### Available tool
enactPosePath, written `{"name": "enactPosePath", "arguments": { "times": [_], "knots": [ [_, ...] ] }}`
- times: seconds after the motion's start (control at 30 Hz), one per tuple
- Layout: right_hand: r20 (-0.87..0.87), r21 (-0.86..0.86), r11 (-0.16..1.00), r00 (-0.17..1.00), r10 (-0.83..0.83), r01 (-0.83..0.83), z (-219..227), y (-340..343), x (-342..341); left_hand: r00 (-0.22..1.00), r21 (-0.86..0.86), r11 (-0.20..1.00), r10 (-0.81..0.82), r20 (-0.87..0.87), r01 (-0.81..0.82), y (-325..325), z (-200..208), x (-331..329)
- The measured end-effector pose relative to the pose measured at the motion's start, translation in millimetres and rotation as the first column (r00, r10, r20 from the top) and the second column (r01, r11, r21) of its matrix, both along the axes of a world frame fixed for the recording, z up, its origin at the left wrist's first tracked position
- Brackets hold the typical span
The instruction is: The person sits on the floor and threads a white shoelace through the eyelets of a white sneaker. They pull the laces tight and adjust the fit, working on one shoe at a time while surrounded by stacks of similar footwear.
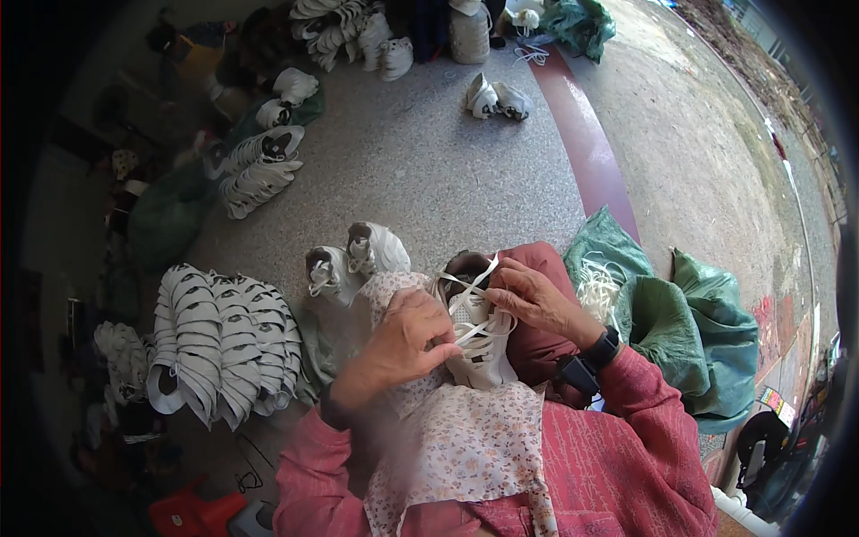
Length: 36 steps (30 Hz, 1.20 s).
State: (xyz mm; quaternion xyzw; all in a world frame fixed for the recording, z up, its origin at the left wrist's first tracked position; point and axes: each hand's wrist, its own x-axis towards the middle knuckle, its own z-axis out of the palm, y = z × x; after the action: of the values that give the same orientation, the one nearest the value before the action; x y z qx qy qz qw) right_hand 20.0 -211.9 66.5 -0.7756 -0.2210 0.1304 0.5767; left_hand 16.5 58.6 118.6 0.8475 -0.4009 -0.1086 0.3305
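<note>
A white shoe upper with a dark lining rests on my lap, its opening pointing away from me. White shoelace crosses its front in loose loops. My right hand is at the upper's right side, fingers closed in a pinch on the lace. At the left side, my left hand is curled, with thumb and forefinger together against the lace loops; its fingertips are partly hidden. Just beyond my knee stand a laced white shoe upper and another shoe upper.
Stacked white uppers stand to my left, with more stacks farther off. At my right, a green sack holds a bundle of white laces. A pair of uppers lies on the speckled floor. A red plastic object is at lower left.
</note>
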Motion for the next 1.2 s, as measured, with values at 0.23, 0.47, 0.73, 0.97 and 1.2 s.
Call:
{"name": "enactPosePath", "arguments": {
  "times": [0.23,0.47,0.73,0.97,1.2],
  "knots": [
    [0.082,-0.125,0.992,0.996,0.036,-0.026,-0.1,0.2,1.5,0.990,0.230,0.973,0.017,-0.140,0.015,8.7,22.4,-5.3],
    [-0.028,0.062,0.995,0.997,0.074,-0.073,14.7,-19.9,-3.8,0.960,-0.109,0.988,-0.135,-0.244,0.111,8.3,-14.4,29.8],
    [0.512,-0.388,0.921,0.821,0.253,-0.041,28.4,-23.1,-2.3,0.802,-0.283,0.959,-0.150,-0.578,-0.024,19.5,-37.8,34.4],
    [0.005,-0.076,0.996,0.999,-0.040,0.041,18.1,-14.6,-0.7,0.670,-0.343,0.932,-0.180,-0.720,-0.118,29.0,-41.2,33.1],
    [-0.343,-0.002,0.949,0.891,-0.297,0.316,-7.4,-22.8,-2.6,0.829,-0.360,0.904,-0.010,-0.559,-0.232,6.2,-43.6,27.9]
  ]
}}
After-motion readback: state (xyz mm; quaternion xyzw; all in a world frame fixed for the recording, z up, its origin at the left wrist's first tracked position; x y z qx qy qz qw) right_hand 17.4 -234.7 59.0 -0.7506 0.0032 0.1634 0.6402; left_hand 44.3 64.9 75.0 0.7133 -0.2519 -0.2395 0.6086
